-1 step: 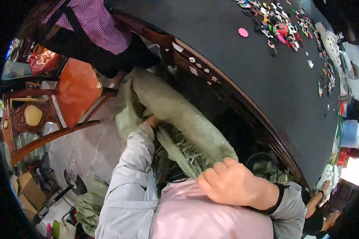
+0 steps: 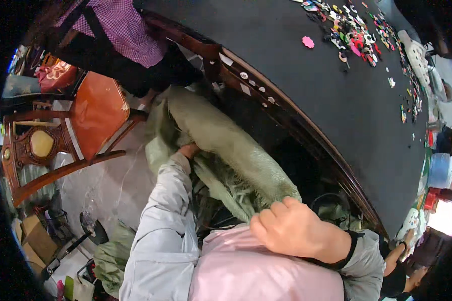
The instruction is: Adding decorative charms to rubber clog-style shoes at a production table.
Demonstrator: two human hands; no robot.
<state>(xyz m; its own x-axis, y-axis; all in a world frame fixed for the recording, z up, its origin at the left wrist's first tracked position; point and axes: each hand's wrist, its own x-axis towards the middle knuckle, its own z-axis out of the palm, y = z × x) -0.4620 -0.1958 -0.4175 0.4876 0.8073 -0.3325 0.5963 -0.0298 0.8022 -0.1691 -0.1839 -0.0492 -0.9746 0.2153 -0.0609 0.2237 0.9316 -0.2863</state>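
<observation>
A large green woven sack (image 2: 221, 130) lies at an angle below the table's edge, in front of my body. Its open mouth and frayed inner edge face me. My right hand (image 2: 289, 226) is closed in a fist around the sack's near rim, by my pink-clad front. My left hand (image 2: 189, 150), below a grey sleeve, reaches into the fold of the sack at its left side. The sack's cloth hides the left fingers, so their grip does not show. What lies deep inside the sack is hidden too.
A dark table (image 2: 286, 55) curves along the right, bearing scattered small colourful pieces (image 2: 356, 37). A wooden chair with an orange seat (image 2: 100, 113) stands at left. Someone in a checked shirt (image 2: 128, 30) is at the far left. Another green sack (image 2: 114, 258) lies lower left.
The sack's cloth has shifted slightly, and its near rim sits a little differently by my right fist. Both hands keep nearly the same places.
</observation>
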